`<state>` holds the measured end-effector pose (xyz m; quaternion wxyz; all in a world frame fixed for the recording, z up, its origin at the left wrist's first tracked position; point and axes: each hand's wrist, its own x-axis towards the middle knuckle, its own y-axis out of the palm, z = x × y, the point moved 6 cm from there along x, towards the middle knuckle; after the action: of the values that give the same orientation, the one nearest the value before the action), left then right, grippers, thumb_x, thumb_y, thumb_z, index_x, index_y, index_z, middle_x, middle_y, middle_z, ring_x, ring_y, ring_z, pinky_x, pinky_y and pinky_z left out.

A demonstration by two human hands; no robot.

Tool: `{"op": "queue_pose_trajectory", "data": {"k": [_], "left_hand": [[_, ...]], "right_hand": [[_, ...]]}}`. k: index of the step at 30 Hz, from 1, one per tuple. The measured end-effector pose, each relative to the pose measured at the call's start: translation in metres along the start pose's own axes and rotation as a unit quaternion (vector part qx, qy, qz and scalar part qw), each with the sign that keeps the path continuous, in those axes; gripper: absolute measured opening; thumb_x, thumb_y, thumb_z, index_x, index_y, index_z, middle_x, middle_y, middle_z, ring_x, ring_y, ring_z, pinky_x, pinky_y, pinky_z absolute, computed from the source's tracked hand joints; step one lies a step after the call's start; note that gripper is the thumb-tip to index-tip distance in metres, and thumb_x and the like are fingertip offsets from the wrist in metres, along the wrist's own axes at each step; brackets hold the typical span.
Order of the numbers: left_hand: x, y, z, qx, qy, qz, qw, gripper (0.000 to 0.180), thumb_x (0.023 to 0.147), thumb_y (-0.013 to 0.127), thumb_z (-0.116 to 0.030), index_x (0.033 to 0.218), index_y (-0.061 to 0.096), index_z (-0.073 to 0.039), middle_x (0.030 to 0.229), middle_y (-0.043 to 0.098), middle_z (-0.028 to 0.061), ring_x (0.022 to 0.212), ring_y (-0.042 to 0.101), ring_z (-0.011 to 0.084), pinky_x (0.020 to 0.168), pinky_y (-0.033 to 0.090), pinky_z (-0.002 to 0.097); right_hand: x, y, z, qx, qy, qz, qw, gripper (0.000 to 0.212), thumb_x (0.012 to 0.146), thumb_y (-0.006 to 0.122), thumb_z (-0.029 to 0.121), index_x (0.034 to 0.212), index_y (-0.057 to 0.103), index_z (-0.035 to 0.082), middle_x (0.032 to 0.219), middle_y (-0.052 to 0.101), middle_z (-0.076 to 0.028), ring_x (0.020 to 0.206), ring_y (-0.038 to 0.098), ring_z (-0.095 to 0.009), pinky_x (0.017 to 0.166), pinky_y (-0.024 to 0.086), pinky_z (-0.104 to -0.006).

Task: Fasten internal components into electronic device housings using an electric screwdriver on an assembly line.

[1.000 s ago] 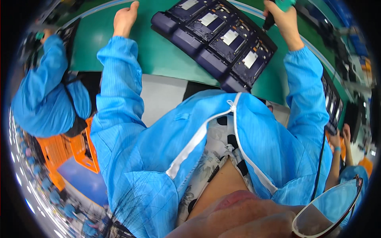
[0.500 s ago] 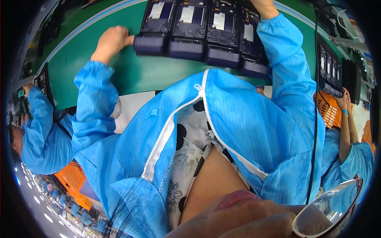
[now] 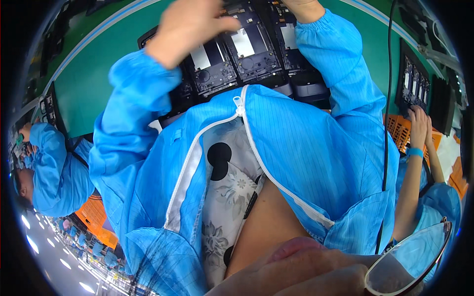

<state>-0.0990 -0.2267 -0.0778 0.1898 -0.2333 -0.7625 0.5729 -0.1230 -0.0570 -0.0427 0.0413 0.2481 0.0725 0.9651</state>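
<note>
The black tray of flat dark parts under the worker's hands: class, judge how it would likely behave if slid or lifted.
The tray looks moulded and rigid, so it would probably stay flat when lifted. It sits flat on the green bench, so it should slide rather than roll or tip. The parts lie in open pockets, so tilting might spill them; they look delicate.
</note>
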Motion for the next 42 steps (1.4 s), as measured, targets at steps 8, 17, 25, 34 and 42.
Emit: {"op": "queue_pose_trajectory", "data": {"k": [8, 17, 25, 34, 42], "left_hand": [[0.019, 0.031, -0.04, 0.024, -0.011, 0.097, 0.995, 0.035, 0.071, 0.078, -0.038, 0.088, 0.072, -0.008, 0.08, 0.07, 0.0147, 0.079, 0.068, 0.0335, 0.07, 0.053, 0.0438], [0.017, 0.029, -0.022, -0.068, -0.032, 0.115, 0.991, 0.044, 0.077, 0.076, -0.042, 0.092, 0.067, -0.001, 0.08, 0.067, 0.0143, 0.081, 0.067, 0.0286, 0.069, 0.052, 0.0384], [-0.019, 0.054, -0.059, -0.835, -0.158, 0.242, 0.469, 0.071, 0.103, 0.016, -0.048, 0.129, 0.045, 0.012, 0.121, 0.056, 0.0284, 0.12, 0.053, 0.043, 0.102, 0.048, 0.043], [-0.033, 0.042, -0.074, -0.827, -0.157, 0.286, 0.457, 0.1, 0.089, 0.019, -0.075, 0.125, 0.048, 0.014, 0.121, 0.058, 0.0262, 0.115, 0.058, 0.0316, 0.098, 0.047, 0.0378], [-0.035, 0.049, -0.06, -0.869, -0.117, 0.283, 0.388, 0.094, 0.093, 0.02, -0.07, 0.129, 0.045, 0.013, 0.119, 0.06, 0.02, 0.111, 0.06, 0.0258, 0.096, 0.048, 0.0355]], "right_hand": [[-0.004, -0.01, 0.023, -0.004, -0.025, 0.039, 0.999, 0.02, 0.081, 0.068, 0.005, 0.097, 0.057, 0.002, 0.073, 0.059, -0.003, 0.057, 0.057, -0.011, 0.053, 0.046, -0.0244], [0.009, -0.05, 0.079, 0.087, -0.093, -0.078, 0.989, 0.018, 0.086, 0.061, 0.016, 0.099, 0.056, 0.004, 0.066, 0.053, -0.007, 0.053, 0.053, -0.018, 0.054, 0.048, -0.0323], [-0.034, -0.044, 0.103, 0.151, -0.051, -0.023, 0.987, 0.026, 0.091, 0.056, 0.022, 0.109, 0.053, 0.003, 0.07, 0.054, -0.007, 0.057, 0.055, -0.018, 0.058, 0.048, -0.0342], [-0.067, -0.024, 0.083, 0.189, 0.003, -0.037, 0.981, 0.027, 0.091, 0.055, 0.021, 0.11, 0.051, 0.002, 0.071, 0.055, -0.008, 0.057, 0.055, -0.019, 0.058, 0.048, -0.0346], [-0.08, -0.012, 0.076, 0.204, 0.04, -0.02, 0.978, 0.028, 0.092, 0.053, 0.021, 0.11, 0.049, 0.002, 0.071, 0.055, -0.008, 0.057, 0.055, -0.019, 0.058, 0.048, -0.035]]}}
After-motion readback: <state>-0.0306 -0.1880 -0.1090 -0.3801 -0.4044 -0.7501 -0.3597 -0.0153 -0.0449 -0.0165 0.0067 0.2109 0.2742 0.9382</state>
